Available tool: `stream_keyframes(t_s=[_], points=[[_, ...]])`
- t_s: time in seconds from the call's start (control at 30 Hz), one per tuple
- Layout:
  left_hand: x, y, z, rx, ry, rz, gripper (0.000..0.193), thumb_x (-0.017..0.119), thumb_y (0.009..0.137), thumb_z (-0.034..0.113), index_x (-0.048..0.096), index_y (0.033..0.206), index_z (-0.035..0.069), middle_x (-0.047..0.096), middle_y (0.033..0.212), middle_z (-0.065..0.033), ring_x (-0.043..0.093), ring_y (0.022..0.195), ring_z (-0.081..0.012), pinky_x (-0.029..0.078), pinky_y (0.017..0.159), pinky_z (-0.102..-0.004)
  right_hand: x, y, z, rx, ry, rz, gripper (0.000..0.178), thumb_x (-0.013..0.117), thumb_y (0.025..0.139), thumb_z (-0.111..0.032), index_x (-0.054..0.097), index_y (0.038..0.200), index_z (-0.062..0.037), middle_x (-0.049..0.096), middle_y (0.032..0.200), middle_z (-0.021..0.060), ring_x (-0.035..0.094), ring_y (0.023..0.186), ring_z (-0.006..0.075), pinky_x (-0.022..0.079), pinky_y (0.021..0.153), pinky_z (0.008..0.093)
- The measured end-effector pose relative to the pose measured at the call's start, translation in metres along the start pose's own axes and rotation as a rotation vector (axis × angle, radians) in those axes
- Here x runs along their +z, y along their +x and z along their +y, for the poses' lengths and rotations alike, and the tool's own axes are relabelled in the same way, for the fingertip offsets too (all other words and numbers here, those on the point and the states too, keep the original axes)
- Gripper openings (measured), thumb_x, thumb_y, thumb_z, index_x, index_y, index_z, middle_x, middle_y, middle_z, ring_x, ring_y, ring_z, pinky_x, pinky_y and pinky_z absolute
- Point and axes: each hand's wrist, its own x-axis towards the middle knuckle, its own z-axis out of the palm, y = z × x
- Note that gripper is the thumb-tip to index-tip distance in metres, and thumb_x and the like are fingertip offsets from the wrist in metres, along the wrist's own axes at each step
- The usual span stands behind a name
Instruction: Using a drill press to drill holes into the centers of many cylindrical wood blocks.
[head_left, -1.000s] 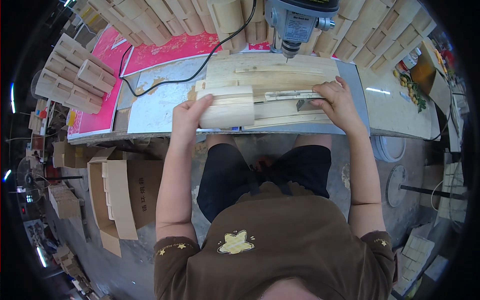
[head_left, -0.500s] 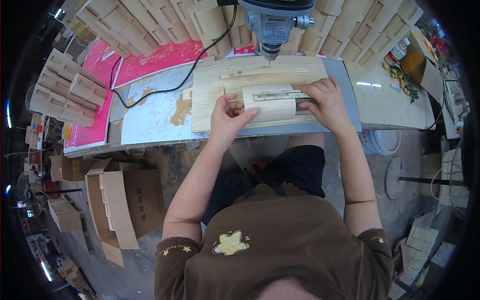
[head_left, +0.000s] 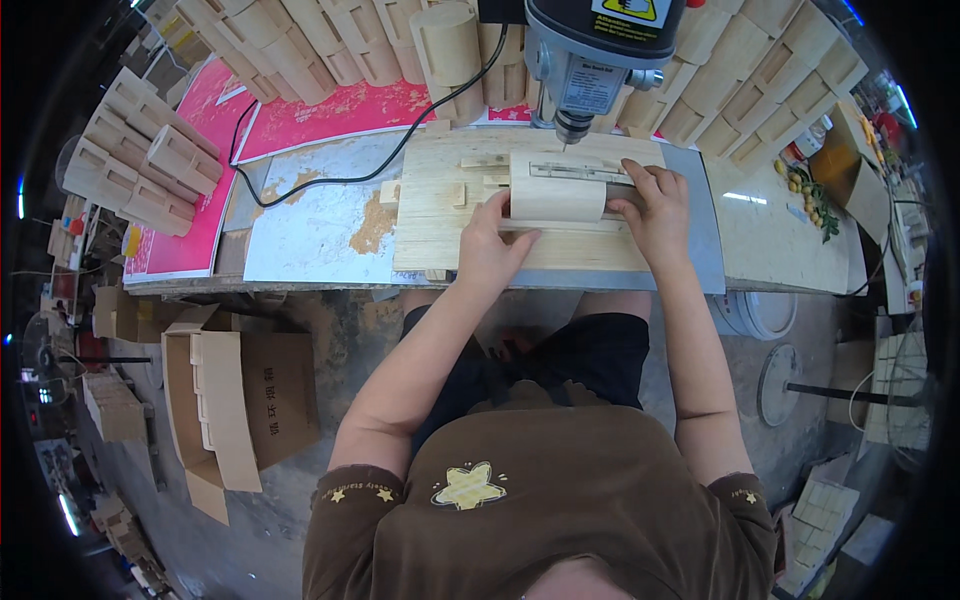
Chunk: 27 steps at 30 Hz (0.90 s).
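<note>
A pale wooden cylinder (head_left: 558, 203) lies on its side on the wooden work board (head_left: 430, 240), below the drill chuck and bit. A slotted strip (head_left: 575, 172) with dark lines lies lengthwise along its top. My left hand (head_left: 492, 248) is curled at the cylinder's left end, its thumb stretched along the near side by a wooden rail (head_left: 575, 228). At the other end, my right hand (head_left: 655, 212) grips with the index finger by the strip's end and the thumb lower down. The bench drill (head_left: 595, 75) stands behind the cylinder, its bit apart from the wood.
Stacked wooden cylinders with cut recesses (head_left: 330, 50) line the back, with more at the left (head_left: 150, 150). A black cable (head_left: 380, 150) loops over the bench. Small wooden blocks (head_left: 459, 194) sit on the board. An open cardboard box (head_left: 250, 400) stands on the floor.
The cylinder has moved back toward the drill, leaving the near rail in sight. Both hands have moved with it, the left hand's thumb now off the cylinder's top. The whole view has shifted slightly.
</note>
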Motion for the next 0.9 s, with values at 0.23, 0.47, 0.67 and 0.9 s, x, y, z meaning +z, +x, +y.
stream_keyframes(t_s=[0.23, 0.47, 0.67, 0.9], points=[[-0.016, 0.015, -0.012, 0.028, 0.220, -0.042, 0.064, 0.080, 0.061, 0.016, 0.054, 0.119, 0.003, 0.058, 0.100, -0.0104, 0.052, 0.097, -0.0283, 0.039, 0.090, -0.0389, 0.021, 0.018, 0.003, -0.004, 0.014, -0.047, 0.056, 0.079, 0.062, -0.017, 0.061, 0.115, -0.0135, 0.059, 0.104, 0.0090, 0.049, 0.099, 0.0292, 0.042, 0.086, 0.0380], [-0.024, 0.022, -0.005, 0.154, 0.597, 0.091, 0.058, 0.081, 0.055, 0.031, 0.063, 0.105, 0.010, 0.058, 0.102, -0.0049, 0.051, 0.100, -0.0237, 0.028, 0.089, -0.0439, 0.027, 0.019, -0.003, -0.020, 0.029, 0.011, 0.053, 0.080, 0.058, -0.016, 0.065, 0.109, -0.0141, 0.060, 0.102, 0.0071, 0.050, 0.102, 0.0288, 0.043, 0.088, 0.0390], [-0.025, 0.027, -0.023, 0.242, 0.527, 0.110, 0.055, 0.081, 0.057, 0.029, 0.063, 0.106, 0.013, 0.057, 0.108, -0.0034, 0.046, 0.112, -0.0252, 0.023, 0.094, -0.0529, 0.028, 0.019, -0.003, -0.028, 0.025, 0.025, 0.056, 0.080, 0.058, -0.014, 0.063, 0.112, -0.0128, 0.059, 0.108, 0.0082, 0.048, 0.108, 0.0300, 0.042, 0.091, 0.0404], [-0.026, 0.030, -0.038, 0.154, 0.392, -0.018, 0.049, 0.080, 0.059, 0.033, 0.066, 0.103, 0.016, 0.058, 0.094, -0.0007, 0.049, 0.097, -0.0212, 0.024, 0.094, -0.0446, 0.009, 0.029, 0.005, 0.058, 0.466, 0.037, 0.048, 0.072, 0.076, -0.016, 0.056, 0.120, -0.0066, 0.056, 0.119, 0.0116, 0.048, 0.115, 0.0294, 0.038, 0.099, 0.0383]])
